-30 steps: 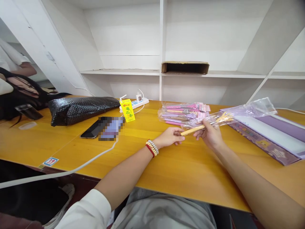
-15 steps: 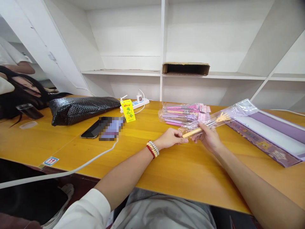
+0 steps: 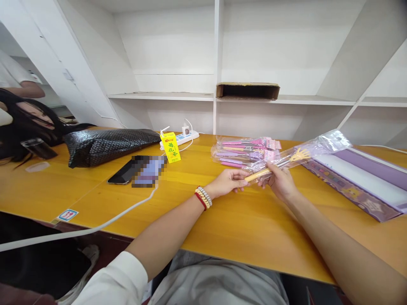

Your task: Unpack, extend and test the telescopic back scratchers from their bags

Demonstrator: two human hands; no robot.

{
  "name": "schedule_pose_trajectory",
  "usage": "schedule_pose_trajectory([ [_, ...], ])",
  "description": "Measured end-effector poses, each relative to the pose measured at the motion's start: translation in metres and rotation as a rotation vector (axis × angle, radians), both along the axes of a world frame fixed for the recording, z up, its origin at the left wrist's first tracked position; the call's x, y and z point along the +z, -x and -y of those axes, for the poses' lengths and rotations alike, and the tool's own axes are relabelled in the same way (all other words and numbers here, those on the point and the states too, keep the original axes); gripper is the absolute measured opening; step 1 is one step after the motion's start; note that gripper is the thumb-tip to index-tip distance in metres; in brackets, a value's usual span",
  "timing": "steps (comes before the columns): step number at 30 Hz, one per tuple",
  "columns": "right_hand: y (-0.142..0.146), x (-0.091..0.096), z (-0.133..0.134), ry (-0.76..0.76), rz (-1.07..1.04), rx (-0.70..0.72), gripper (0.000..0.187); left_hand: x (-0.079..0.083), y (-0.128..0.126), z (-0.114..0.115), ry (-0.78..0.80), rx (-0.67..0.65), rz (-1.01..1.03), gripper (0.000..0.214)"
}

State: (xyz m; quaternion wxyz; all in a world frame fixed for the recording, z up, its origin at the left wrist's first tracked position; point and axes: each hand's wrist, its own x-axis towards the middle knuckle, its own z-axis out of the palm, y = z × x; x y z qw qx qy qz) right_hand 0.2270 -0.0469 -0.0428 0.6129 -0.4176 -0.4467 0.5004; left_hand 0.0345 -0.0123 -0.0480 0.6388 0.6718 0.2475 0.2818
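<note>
Just right of centre in the frame, the left hand [image 3: 227, 183] pinches the butt of a yellow scratcher [image 3: 258, 174] between thumb and forefinger, its other fingers curled under; the right hand [image 3: 280, 181], just beside it, is closed around the stick and the clear sleeve [image 3: 327, 142] over its claw end; the scratcher slants up to the right, held off the table [image 3: 222, 228]; behind the hands lies a pile of packed scratchers [image 3: 241, 150]; a purple box [image 3: 359, 178] sits at the right edge.
</note>
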Motion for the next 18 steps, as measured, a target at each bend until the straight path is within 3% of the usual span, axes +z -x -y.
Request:
schedule_pose_trajectory([
  [12, 0.0062, -0.0041, 0.0032, 0.009, 0.037, 0.121, 0.033, 0.0000, -0.0016, 0.0019, -0.030, 0.032, -0.091, 0.039],
  [18, 0.0061, -0.0061, 0.0027, 0.017, 0.070, 0.127, 0.033, -0.0043, -0.0047, 0.0012, -0.054, 0.071, -0.030, 0.048],
])
